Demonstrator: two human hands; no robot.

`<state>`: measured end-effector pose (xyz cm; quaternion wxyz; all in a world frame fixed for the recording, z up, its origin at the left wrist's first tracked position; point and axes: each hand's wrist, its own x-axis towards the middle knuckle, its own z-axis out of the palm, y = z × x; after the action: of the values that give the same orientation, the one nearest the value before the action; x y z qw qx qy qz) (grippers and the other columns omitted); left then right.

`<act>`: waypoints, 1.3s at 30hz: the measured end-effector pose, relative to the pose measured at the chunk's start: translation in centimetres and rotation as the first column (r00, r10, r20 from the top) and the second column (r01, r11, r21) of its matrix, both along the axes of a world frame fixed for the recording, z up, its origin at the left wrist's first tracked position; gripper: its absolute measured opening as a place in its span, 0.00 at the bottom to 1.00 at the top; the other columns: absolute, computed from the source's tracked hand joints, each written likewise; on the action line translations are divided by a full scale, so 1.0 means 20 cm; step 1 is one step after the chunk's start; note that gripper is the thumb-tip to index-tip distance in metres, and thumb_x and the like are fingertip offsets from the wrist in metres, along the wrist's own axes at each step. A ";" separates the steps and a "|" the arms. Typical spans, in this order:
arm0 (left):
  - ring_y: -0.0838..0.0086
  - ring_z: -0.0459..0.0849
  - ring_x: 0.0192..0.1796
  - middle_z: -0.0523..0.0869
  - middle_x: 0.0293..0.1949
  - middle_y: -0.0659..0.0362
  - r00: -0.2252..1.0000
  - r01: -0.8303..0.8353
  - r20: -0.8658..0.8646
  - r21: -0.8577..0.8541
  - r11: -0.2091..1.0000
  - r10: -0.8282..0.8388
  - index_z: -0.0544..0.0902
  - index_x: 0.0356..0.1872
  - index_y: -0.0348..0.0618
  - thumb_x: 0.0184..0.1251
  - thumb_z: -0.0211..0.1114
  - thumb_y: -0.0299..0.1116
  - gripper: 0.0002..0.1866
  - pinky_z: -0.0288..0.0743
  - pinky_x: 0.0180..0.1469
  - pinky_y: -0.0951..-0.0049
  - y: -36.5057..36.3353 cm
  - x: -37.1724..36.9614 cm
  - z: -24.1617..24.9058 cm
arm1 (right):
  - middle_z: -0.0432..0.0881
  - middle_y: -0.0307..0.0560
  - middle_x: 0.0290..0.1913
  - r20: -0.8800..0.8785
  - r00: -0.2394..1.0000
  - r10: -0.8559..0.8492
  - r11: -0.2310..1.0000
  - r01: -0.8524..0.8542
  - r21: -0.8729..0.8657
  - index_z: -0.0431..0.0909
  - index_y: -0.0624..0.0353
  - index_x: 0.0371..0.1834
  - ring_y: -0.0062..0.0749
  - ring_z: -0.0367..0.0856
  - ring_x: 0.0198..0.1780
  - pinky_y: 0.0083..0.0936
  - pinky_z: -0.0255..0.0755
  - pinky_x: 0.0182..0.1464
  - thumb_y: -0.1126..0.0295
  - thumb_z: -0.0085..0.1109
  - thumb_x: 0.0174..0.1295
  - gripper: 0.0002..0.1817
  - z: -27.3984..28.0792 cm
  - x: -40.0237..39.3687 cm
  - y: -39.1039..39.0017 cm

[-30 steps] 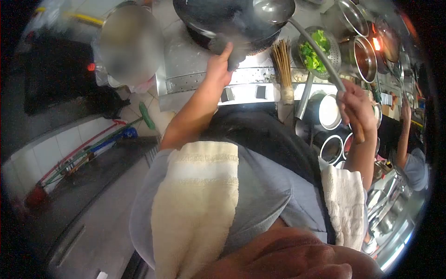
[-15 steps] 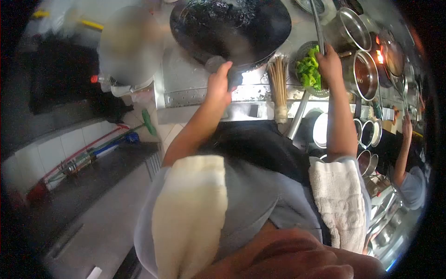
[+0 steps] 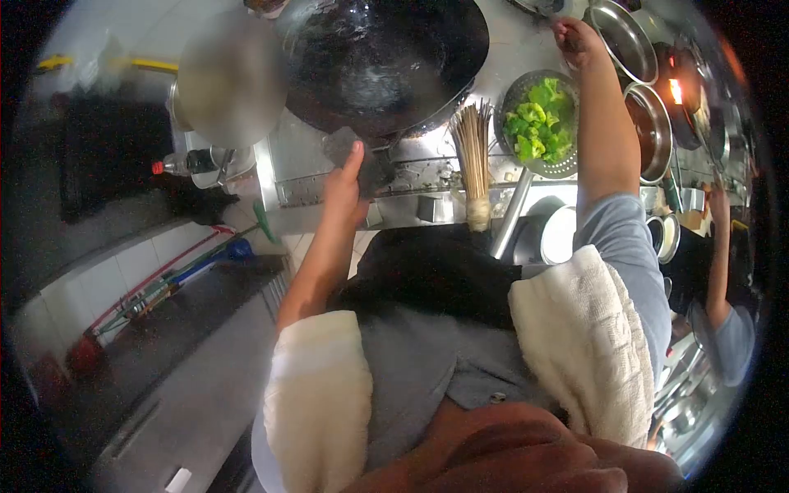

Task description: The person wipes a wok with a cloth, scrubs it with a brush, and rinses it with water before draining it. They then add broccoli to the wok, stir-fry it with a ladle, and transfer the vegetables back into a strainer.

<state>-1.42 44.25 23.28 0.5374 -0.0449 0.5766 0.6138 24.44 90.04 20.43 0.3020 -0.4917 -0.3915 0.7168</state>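
My left hand [image 3: 343, 189] is closed around a dark cloth [image 3: 374, 174] at the near rim of a large black wok [image 3: 378, 62]. The wok looks wet inside, with no food visible. At the upper right, my right hand [image 3: 578, 43] has its fingers curled round the handle end of what looks like a ladle; its head is not clear. Below that hand, a perforated metal strainer [image 3: 561, 170] holds bright green broccoli [image 3: 538, 123]. Between wok and strainer lies a bamboo wok brush [image 3: 472, 156], bristles pointing away from me.
Metal pots [image 3: 649, 131] stand to the right, with a flame [image 3: 675, 89] beyond them. Another person's arm [image 3: 719, 255] reaches in at the far right. A bottle with a red cap [image 3: 181, 163] lies at the left, near a blurred pale round shape [image 3: 230, 78].
My right hand has moved up and away, past the strainer, and its long metal handle no longer crosses over the greens. The wok's inside shows more fully. My left hand stays at the rim.
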 end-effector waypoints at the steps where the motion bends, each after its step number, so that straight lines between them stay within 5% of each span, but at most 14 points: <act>1: 0.66 0.83 0.50 0.84 0.50 0.54 1.000 -0.003 0.018 0.085 0.996 0.001 0.77 0.57 0.36 0.69 0.67 0.48 0.27 0.78 0.48 0.63 0.01 0.00 -0.03 | 0.69 0.31 0.20 -0.049 0.998 0.030 0.999 -0.032 -0.025 0.71 0.55 0.27 0.18 0.66 0.21 0.16 0.63 0.24 0.66 0.50 0.69 0.11 0.03 0.03 -0.01; 4: 0.64 0.84 0.49 0.84 0.50 0.55 0.997 -0.079 0.033 0.110 0.991 0.076 0.76 0.58 0.35 0.69 0.67 0.45 0.26 0.79 0.50 0.62 0.03 0.00 -0.09 | 0.66 0.30 0.21 -0.142 0.986 0.082 0.994 -0.092 -0.063 0.70 0.55 0.28 0.15 0.66 0.23 0.12 0.62 0.25 0.66 0.51 0.70 0.12 0.11 0.12 -0.07; 11: 0.67 0.84 0.49 0.84 0.49 0.55 0.995 -0.058 0.095 0.187 0.981 0.041 0.78 0.55 0.34 0.69 0.67 0.44 0.24 0.78 0.51 0.65 0.02 -0.01 -0.15 | 0.67 0.28 0.25 -0.082 0.990 0.116 0.993 -0.115 0.012 0.76 0.68 0.51 0.14 0.61 0.22 0.14 0.58 0.26 0.63 0.49 0.70 0.18 0.46 0.24 -0.56; 12: 0.68 0.85 0.45 0.85 0.47 0.56 0.997 -0.051 -0.042 0.227 0.973 0.062 0.78 0.53 0.38 0.70 0.66 0.45 0.21 0.78 0.44 0.65 0.03 0.02 -0.13 | 0.67 0.27 0.26 -0.115 0.984 0.139 0.990 -0.139 0.008 0.76 0.68 0.55 0.13 0.61 0.22 0.13 0.57 0.26 0.62 0.49 0.70 0.20 0.53 0.24 -0.67; 14: 0.69 0.86 0.41 0.86 0.44 0.58 0.979 -0.048 -0.179 0.262 0.964 0.097 0.79 0.51 0.43 0.70 0.65 0.46 0.19 0.78 0.36 0.65 0.02 0.03 -0.13 | 0.67 0.27 0.27 -0.068 0.977 0.202 0.979 -0.199 0.039 0.75 0.67 0.59 0.12 0.61 0.22 0.14 0.57 0.25 0.61 0.49 0.71 0.22 0.68 0.25 -0.88; 16: 0.70 0.86 0.41 0.86 0.44 0.58 0.999 -0.025 0.034 0.235 0.972 0.017 0.79 0.51 0.44 0.70 0.66 0.45 0.18 0.78 0.35 0.66 0.03 -0.02 -0.17 | 0.67 0.28 0.27 0.008 0.972 0.236 0.967 -0.236 0.098 0.75 0.66 0.59 0.12 0.61 0.20 0.14 0.57 0.22 0.60 0.49 0.70 0.23 0.80 0.25 -1.06; 28: 0.69 0.87 0.40 0.87 0.42 0.57 0.998 0.052 0.012 0.316 0.947 -0.059 0.80 0.50 0.40 0.69 0.67 0.44 0.18 0.78 0.34 0.66 -0.13 -0.06 -0.19 | 0.74 0.37 0.24 0.503 0.809 0.306 0.896 -0.423 0.137 0.73 0.68 0.61 0.19 0.72 0.19 0.16 0.66 0.19 0.72 0.58 0.60 0.25 0.99 0.26 -1.65; 30: 0.68 0.87 0.43 0.87 0.43 0.56 0.997 0.011 0.074 0.316 0.949 -0.037 0.81 0.50 0.37 0.69 0.67 0.42 0.18 0.80 0.37 0.65 -0.22 -0.07 -0.19 | 0.75 0.38 0.25 0.652 0.751 0.103 0.857 -0.400 0.325 0.72 0.64 0.65 0.20 0.73 0.21 0.22 0.68 0.22 0.70 0.61 0.59 0.28 0.85 0.24 -1.65; 31: 0.68 0.88 0.43 0.87 0.43 0.56 0.998 0.024 0.054 0.287 0.957 -0.042 0.81 0.49 0.37 0.69 0.66 0.41 0.17 0.81 0.39 0.64 -0.28 -0.08 -0.19 | 0.79 0.42 0.29 0.685 0.718 0.125 0.875 -0.405 0.265 0.72 0.63 0.66 0.24 0.76 0.25 0.25 0.72 0.29 0.69 0.61 0.59 0.29 0.90 0.16 -1.66; 33: 0.67 0.88 0.42 0.88 0.42 0.55 0.998 0.066 -0.016 0.244 0.968 -0.064 0.82 0.48 0.37 0.70 0.65 0.39 0.15 0.83 0.40 0.64 -0.41 -0.11 -0.21 | 0.85 0.55 0.44 0.673 0.737 -0.067 0.686 -0.456 0.567 0.71 0.63 0.67 0.35 0.84 0.40 0.31 0.76 0.45 0.67 0.62 0.58 0.31 0.70 0.14 -1.51; 34: 0.67 0.88 0.41 0.88 0.42 0.55 0.994 0.093 -0.071 0.227 0.969 -0.079 0.83 0.47 0.37 0.70 0.65 0.38 0.14 0.83 0.40 0.64 -0.47 -0.12 -0.22 | 0.85 0.59 0.46 0.622 0.768 -0.152 0.738 -0.330 0.589 0.72 0.64 0.66 0.41 0.85 0.44 0.35 0.75 0.49 0.65 0.64 0.57 0.32 0.66 0.07 -1.43; 35: 0.67 0.88 0.41 0.88 0.42 0.55 0.994 0.097 -0.077 0.243 0.965 -0.081 0.83 0.47 0.37 0.70 0.65 0.38 0.14 0.83 0.40 0.64 -0.53 -0.14 -0.29 | 0.85 0.63 0.45 0.610 0.735 -0.295 0.624 -0.335 0.706 0.73 0.65 0.63 0.49 0.85 0.46 0.38 0.75 0.51 0.62 0.63 0.57 0.31 0.61 0.01 -1.30; 37: 0.70 0.86 0.46 0.87 0.43 0.53 0.967 0.109 -0.251 0.236 0.966 -0.048 0.82 0.49 0.32 0.70 0.64 0.35 0.16 0.80 0.47 0.70 -0.65 -0.17 -0.41 | 0.84 0.66 0.43 0.590 0.706 -0.391 0.609 -0.282 0.741 0.75 0.66 0.58 0.57 0.84 0.46 0.43 0.75 0.50 0.58 0.61 0.59 0.28 0.57 -0.09 -0.99; 39: 0.70 0.86 0.46 0.87 0.43 0.53 0.984 0.038 -0.179 0.138 0.990 -0.012 0.82 0.49 0.33 0.70 0.64 0.35 0.15 0.81 0.47 0.70 -0.70 -0.15 -0.29 | 0.83 0.70 0.44 0.643 0.600 -0.477 0.631 -0.276 0.725 0.76 0.67 0.55 0.61 0.84 0.47 0.47 0.76 0.51 0.54 0.58 0.58 0.29 0.63 -0.18 -0.71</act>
<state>-4.45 30.25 17.43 0.4932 0.0556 0.5779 0.6478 20.87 75.93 33.02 0.3189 -0.6009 -0.7151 0.1607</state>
